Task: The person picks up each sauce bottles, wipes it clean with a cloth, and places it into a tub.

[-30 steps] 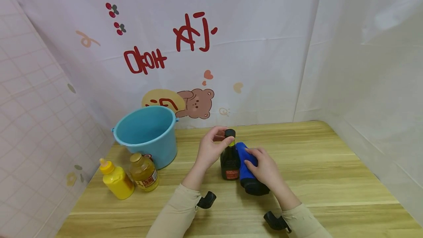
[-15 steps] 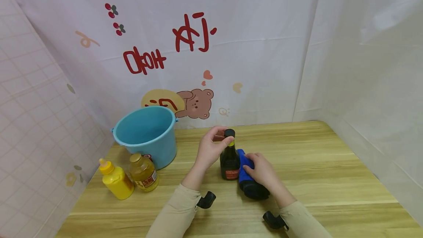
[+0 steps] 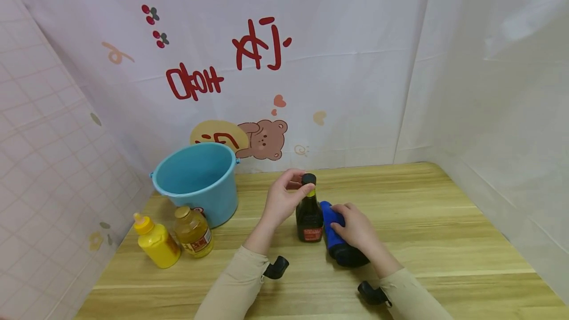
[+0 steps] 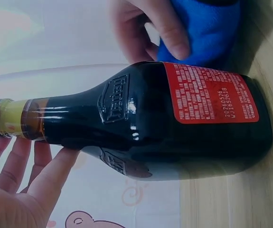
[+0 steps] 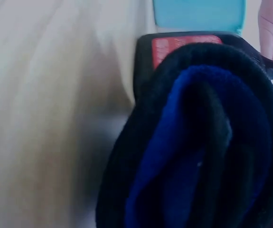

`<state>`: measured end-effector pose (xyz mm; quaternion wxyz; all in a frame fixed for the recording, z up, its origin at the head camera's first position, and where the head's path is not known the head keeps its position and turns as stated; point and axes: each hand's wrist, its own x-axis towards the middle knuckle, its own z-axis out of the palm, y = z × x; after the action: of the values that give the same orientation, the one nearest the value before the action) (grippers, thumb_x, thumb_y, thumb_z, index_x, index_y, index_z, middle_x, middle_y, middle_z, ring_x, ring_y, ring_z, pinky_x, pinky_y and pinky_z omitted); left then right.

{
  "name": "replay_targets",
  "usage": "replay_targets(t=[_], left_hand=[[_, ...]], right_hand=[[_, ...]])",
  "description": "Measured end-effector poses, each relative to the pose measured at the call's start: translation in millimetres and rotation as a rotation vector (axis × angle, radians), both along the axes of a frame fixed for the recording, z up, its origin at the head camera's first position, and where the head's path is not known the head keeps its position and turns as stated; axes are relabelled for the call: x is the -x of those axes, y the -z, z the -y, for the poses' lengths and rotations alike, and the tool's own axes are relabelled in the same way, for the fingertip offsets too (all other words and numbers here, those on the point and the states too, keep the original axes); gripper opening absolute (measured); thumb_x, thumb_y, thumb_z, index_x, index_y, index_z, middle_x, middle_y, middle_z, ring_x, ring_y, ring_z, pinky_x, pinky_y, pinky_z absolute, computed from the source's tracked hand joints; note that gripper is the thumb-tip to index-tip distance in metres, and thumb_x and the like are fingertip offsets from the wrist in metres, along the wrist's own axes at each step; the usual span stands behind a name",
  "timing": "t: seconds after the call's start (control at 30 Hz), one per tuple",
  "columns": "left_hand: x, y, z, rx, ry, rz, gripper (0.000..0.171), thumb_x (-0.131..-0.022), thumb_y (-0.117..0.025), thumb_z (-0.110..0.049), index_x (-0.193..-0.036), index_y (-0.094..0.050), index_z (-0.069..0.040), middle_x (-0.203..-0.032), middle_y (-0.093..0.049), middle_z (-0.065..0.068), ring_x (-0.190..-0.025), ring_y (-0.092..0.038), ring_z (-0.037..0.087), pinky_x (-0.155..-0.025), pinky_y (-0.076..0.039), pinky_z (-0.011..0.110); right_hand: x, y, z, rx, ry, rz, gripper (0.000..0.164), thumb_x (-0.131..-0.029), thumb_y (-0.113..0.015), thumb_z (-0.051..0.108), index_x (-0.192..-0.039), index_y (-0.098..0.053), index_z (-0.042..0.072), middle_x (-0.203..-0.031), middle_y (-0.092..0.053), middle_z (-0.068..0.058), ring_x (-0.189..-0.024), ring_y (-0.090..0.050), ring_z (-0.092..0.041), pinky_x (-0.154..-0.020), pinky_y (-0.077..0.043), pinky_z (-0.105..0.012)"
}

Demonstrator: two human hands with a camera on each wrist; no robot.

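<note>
Blue cloth (image 3: pixel 333 233) has drawn back slightly with the right hand (image 3: pixel 357 228), whose curled fingers grip it; just left of them stands the dark bottle (image 3: pixel 308 219), upright, its cap (image 3: pixel 308 179) pinched by the left hand (image 3: pixel 283 200).

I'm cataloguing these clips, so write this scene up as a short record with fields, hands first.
Left hand: the left hand holds the dark bottle around its neck and cap
Right hand: the right hand holds the black-edged blue cloth
Dark bottle: upright on the wooden table, capped, red label on its side
Blue cloth: close beside the dark bottle, on its right; contact unclear
Far left: light-blue bucket, with an amber bottle in front and a yellow squeeze bottle left of that
</note>
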<state>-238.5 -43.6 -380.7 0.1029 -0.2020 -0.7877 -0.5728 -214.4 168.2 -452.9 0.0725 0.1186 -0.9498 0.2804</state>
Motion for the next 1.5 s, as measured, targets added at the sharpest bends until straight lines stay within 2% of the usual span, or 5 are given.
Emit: replay_targets(t=[0.17, 0.43, 0.67, 0.97, 1.5], left_hand=[[-0.4, 0.3, 0, 0.002, -0.003, -0.006, 0.030, -0.091, -0.074, -0.029, -0.117, -0.067, -0.016, -0.105, -0.067, 0.001, -0.097, -0.065, 0.022, -0.074, -0.056, 0.037], [-0.8, 0.6, 0, 0.006, -0.003, -0.013, 0.031, -0.092, -0.073, -0.029, -0.118, -0.066, -0.014, -0.106, -0.067, 0.003, -0.098, -0.065, 0.025, -0.073, -0.056, 0.038], [-1.0, -0.4, 0, 0.002, -0.004, -0.009, 0.031, -0.092, -0.073, -0.028, -0.119, -0.066, -0.014, -0.106, -0.067, 0.005, -0.099, -0.065, 0.026, -0.075, -0.056, 0.038], [-1.1, -0.2, 0, 0.006, -0.002, -0.015, 0.030, -0.092, -0.073, -0.027, -0.117, -0.067, -0.013, -0.106, -0.067, 0.005, -0.099, -0.065, 0.026, -0.074, -0.056, 0.038], [-1.7, -0.8, 0, 0.007, -0.008, -0.025, 0.028, -0.091, -0.074, -0.027, -0.115, -0.067, -0.013, -0.105, -0.068, 0.004, -0.098, -0.065, 0.026, -0.074, -0.056, 0.037]], right_hand=[[0.8, -17.4, -7, 0.058, 0.004, -0.079, 0.042, -0.089, -0.074, 0.012, -0.128, -0.062, 0.001, -0.122, -0.059, -0.024, -0.109, -0.060, -0.042, -0.092, -0.048, -0.058], [-2.0, -59.6, -6, 0.184, -0.025, -0.311, 0.046, -0.088, -0.075, 0.008, -0.132, -0.061, 0.003, -0.121, -0.058, -0.024, -0.110, -0.059, -0.043, -0.091, -0.048, -0.060], [-11.5, -80.3, 3, 0.269, -0.068, -0.388, 0.049, -0.087, -0.076, 0.006, -0.133, -0.061, 0.005, -0.121, -0.059, -0.021, -0.113, -0.057, -0.040, -0.093, -0.047, -0.059], [-14.0, -77.0, 13, 0.355, -0.099, -0.401, 0.050, -0.086, -0.076, 0.002, -0.133, -0.060, 0.003, -0.117, -0.061, -0.019, -0.110, -0.057, -0.037, -0.093, -0.047, -0.058], [-15.7, -63.3, 21, 0.364, -0.050, -0.364, 0.043, -0.087, -0.076, 0.005, -0.128, -0.065, 0.002, -0.116, -0.061, -0.021, -0.107, -0.060, -0.039, -0.091, -0.049, -0.057]])
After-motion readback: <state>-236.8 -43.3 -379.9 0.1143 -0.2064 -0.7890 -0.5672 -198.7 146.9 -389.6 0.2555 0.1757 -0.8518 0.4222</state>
